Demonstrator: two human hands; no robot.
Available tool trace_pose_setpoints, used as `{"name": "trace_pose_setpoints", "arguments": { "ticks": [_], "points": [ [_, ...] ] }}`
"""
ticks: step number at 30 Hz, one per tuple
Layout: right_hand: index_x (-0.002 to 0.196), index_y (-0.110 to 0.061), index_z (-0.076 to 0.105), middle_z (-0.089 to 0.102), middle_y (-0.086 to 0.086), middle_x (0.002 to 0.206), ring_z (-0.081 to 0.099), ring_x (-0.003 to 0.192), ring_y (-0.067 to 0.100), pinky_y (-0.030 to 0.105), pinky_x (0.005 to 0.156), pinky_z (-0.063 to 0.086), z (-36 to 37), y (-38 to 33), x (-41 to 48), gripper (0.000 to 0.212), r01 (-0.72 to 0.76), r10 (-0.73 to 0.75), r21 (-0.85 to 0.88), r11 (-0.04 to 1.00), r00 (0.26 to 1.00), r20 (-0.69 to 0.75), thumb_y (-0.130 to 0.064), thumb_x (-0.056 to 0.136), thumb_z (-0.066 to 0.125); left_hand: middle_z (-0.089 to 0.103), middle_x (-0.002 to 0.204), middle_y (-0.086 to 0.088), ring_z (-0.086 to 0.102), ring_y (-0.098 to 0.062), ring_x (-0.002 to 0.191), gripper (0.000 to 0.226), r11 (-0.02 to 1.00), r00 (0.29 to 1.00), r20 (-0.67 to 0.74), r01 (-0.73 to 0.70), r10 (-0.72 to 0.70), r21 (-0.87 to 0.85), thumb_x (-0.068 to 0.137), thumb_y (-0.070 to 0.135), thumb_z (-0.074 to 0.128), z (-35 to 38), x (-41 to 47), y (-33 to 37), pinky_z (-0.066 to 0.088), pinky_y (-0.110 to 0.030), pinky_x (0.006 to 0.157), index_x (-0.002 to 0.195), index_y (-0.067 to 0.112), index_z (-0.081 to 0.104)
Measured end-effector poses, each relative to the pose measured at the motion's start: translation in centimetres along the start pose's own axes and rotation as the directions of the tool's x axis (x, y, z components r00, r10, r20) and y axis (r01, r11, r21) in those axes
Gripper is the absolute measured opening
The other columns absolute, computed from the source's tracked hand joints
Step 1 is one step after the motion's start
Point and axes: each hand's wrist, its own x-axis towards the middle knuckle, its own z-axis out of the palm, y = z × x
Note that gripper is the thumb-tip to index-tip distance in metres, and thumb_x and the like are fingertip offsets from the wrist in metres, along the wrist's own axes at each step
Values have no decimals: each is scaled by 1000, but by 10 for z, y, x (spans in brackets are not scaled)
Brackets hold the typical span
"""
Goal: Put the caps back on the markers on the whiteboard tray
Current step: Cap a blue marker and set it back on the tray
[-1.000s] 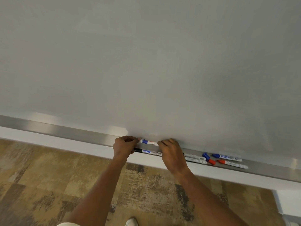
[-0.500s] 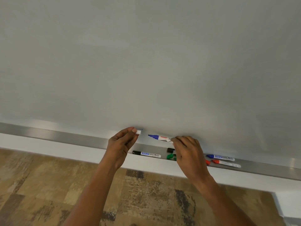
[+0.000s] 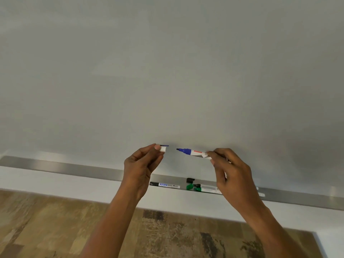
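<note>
Marker point(image 3: 193, 152) uncapped, small gap from cap point(image 3: 163, 148).

Right hand point(image 3: 230, 170) hides the green marker's point(image 3: 206, 189) rear.

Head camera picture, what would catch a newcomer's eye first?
Two hands raised before a blank whiteboard: the right hand holds an uncapped blue marker, tip pointing at the white cap pinched in the left hand. Below, on the metal tray, lie a black marker, loose black cap and uncapped green marker.
</note>
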Motion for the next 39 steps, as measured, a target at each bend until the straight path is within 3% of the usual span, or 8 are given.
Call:
{"name": "trace_pose_setpoints", "arguments": {
  "ticks": [4, 12, 19, 24, 30, 39],
  "points": [
    [122, -11, 68, 64, 4, 114, 63, 94, 15, 19, 81, 52, -8, -7, -1, 34, 16, -16, -6, 1000, 1000, -7, -2, 89, 66, 77, 107, -19, 76, -28, 102, 33, 1000, 1000, 18, -13, 13, 3, 68, 15, 87, 13, -11, 2, 61, -27, 83, 96, 0, 80],
    [123, -12, 67, 63, 3, 114, 62, 91, 14, 16, 78, 47, -10, -12, -11, 36, 25, -24, -37, 999, 1000, 15, 0, 90, 65, 79, 104, -17, 77, -25, 98, 36, 1000, 998, 60, -4, 4, -1, 66, 16, 89, 21, -26, -5, 61, -26, 82, 97, 1, 80],
    [122, -14, 68, 62, -1, 112, 44, 84, -2, -3, 73, 31, -11, -13, -12, 33, 17, -15, -50, 999, 999, 47, -3, 91, 63, 78, 105, -17, 76, -24, 97, 41, 1000, 999, 37, -8, 9, -4, 65, 18, 91, 20, -30, -7, 61, -26, 82, 101, 2, 79],
    [123, -14, 67, 59, -2, 114, 47, 89, -1, 3, 78, 36, -8, -13, -13, 34, 37, -34, -39, 999, 997, 65, -3, 91, 63, 78, 103, -19, 77, -24, 94, 38, 1000, 999, 40, -4, 3, 12, 67, 13, 88, 24, -32, -8, 61, -26, 80, 102, 1, 78],
    [124, -16, 66, 63, -2, 115, 59, 101, 9, 16, 81, 54, -5, -13, -9, 32, 12, -18, 88, 996, 997, 74, -14, 92, 65, 79, 100, -19, 77, -25, 93, 26, 1000, 999, 34, 17, -18, 20, 73, 6, 84, 30, -35, -15, 62, -26, 77, 98, 2, 79],
    [124, -17, 66, 69, -2, 103, 52, 84, 3, 15, 72, 41, 2, -16, -5, 29, 9, -17, 53, 999, 988, 152, -22, 96, 62, 79, 96, -20, 77, -26, 87, 22, 996, 998, 64, -34, 29, 86, 76, 17, 82, 32, -35, -23, 62, -29, 79, 92, 2, 81]
  ]
}}
